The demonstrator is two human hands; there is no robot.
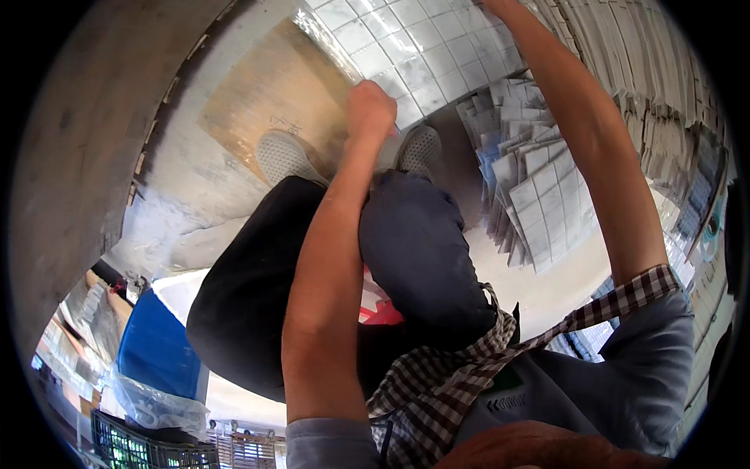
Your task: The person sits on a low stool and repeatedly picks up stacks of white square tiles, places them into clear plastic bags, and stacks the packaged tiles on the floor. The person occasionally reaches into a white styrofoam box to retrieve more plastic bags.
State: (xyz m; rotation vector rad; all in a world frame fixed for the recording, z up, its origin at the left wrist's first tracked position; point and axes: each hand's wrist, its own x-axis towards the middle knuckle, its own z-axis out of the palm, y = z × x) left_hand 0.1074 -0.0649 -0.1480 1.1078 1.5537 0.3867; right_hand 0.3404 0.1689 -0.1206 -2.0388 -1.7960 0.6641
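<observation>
A big, shiny sheet of white square tiles [430, 59] lay out in front at the top, with a flat brown board [266, 86] just to its left and a messy stack of tile sheets [547, 187] near it on the right. A blue plastic thing [160, 344] stood well away at the lower left, and two gray shoes [283, 159] with little holes were much closer. The left hand [371, 109] was curled up at the big sheet's near corner, maybe pinching it, I could not tell, and the right hand [495, 5] was mostly cut off by the top edge, so I could not tell if it held anything.
</observation>
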